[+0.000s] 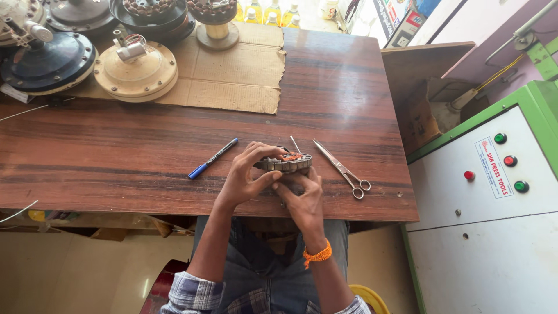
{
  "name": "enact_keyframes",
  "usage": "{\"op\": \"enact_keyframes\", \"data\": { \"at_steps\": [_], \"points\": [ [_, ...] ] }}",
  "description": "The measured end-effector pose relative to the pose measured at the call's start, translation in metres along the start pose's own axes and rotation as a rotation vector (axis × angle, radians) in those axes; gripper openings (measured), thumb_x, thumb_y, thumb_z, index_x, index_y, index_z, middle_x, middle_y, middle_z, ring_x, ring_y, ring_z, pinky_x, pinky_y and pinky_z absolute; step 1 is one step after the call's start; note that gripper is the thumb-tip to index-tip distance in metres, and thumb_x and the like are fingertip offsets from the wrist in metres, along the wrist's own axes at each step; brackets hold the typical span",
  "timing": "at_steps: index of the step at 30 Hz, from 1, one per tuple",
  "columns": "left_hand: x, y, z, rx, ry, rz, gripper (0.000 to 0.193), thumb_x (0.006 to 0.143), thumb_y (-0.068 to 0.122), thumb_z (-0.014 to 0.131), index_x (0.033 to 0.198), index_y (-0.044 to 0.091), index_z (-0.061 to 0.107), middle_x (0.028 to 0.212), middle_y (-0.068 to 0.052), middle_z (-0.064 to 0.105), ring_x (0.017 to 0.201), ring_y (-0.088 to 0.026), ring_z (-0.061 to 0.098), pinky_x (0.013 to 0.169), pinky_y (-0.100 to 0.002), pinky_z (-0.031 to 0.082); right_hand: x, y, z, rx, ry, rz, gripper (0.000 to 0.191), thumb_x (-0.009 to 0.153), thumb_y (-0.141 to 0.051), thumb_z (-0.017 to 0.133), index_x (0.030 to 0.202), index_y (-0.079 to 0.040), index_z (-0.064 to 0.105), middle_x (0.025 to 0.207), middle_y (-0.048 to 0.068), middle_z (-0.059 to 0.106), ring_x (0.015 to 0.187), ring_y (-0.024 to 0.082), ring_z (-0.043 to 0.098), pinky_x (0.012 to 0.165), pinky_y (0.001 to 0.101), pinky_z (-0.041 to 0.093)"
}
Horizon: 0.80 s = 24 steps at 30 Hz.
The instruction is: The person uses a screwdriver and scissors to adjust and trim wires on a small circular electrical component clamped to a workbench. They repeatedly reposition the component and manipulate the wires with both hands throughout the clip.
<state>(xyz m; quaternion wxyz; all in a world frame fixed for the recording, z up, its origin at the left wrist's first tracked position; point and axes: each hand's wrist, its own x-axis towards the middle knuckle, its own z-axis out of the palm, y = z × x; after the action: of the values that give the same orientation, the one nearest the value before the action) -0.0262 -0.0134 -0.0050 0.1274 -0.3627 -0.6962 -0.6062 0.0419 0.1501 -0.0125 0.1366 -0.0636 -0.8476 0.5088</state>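
A round metal motor stator (286, 163) with copper-orange windings lies near the front edge of the wooden table (145, 168). My left hand (247, 174) curls around its left side, fingers over the top rim. From below, my right hand (300, 197), with an orange thread at the wrist, grips the stator's front edge. A thin metal pin (295, 144) sticks out just behind the stator.
Steel scissors (343, 168) lie right of the stator, a blue pen (213, 158) to its left. Fan motor housings (136, 68) and a dark one (47, 61) sit on cardboard (232, 72) at the back left. A green-and-white machine cabinet (488, 197) stands on the right.
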Motion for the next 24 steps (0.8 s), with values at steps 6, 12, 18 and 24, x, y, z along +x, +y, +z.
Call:
{"op": "enact_keyframes", "data": {
  "at_steps": [6, 12, 18, 24],
  "points": [
    [0.004, 0.008, 0.013, 0.317, 0.047, 0.052, 0.052, 0.077, 0.016, 0.085, 0.126, 0.009, 0.068, 0.116, -0.009, 0.070, 0.108, -0.028, 0.063, 0.095, -0.043, 0.052, -0.005, 0.019, 0.002, 0.099, 0.001, 0.059, 0.021, 0.090, -0.019, 0.073, 0.106, -0.007, 0.079, 0.100, 0.002, 0.068, 0.089, 0.018, 0.056, 0.077, 0.0334, 0.048],
    [-0.001, -0.006, 0.023, 0.418, 0.078, 0.040, 0.039, 0.078, 0.012, 0.085, 0.114, 0.015, 0.071, 0.106, -0.002, 0.070, 0.100, -0.026, 0.061, 0.091, -0.041, 0.051, -0.008, 0.044, -0.022, 0.657, -0.036, 0.246, 0.020, 0.103, -0.016, 0.057, 0.105, -0.001, 0.070, 0.065, -0.005, 0.054, 0.053, 0.005, 0.044, 0.049, 0.0244, 0.039],
    [-0.001, -0.001, 0.021, 0.386, 0.107, 0.023, 0.037, 0.081, 0.009, 0.081, 0.115, 0.015, 0.069, 0.107, -0.001, 0.068, 0.103, -0.025, 0.061, 0.094, -0.039, 0.052, -0.008, 0.055, -0.058, 0.927, -0.055, 0.266, 0.019, 0.106, -0.011, 0.056, 0.103, 0.002, 0.070, 0.058, -0.014, 0.034, 0.045, -0.002, 0.026, 0.041, 0.0210, 0.019],
    [0.004, 0.018, 0.015, 0.310, 0.065, -0.023, 0.051, 0.074, 0.031, 0.090, 0.117, 0.014, 0.070, 0.105, -0.002, 0.068, 0.096, -0.024, 0.059, 0.087, -0.041, 0.051, -0.022, 0.054, -0.062, 0.467, -0.089, 0.184, 0.020, 0.104, -0.011, 0.057, 0.103, 0.001, 0.072, 0.058, -0.011, 0.041, 0.047, -0.001, 0.030, 0.043, 0.0222, 0.018]
  ]
}}
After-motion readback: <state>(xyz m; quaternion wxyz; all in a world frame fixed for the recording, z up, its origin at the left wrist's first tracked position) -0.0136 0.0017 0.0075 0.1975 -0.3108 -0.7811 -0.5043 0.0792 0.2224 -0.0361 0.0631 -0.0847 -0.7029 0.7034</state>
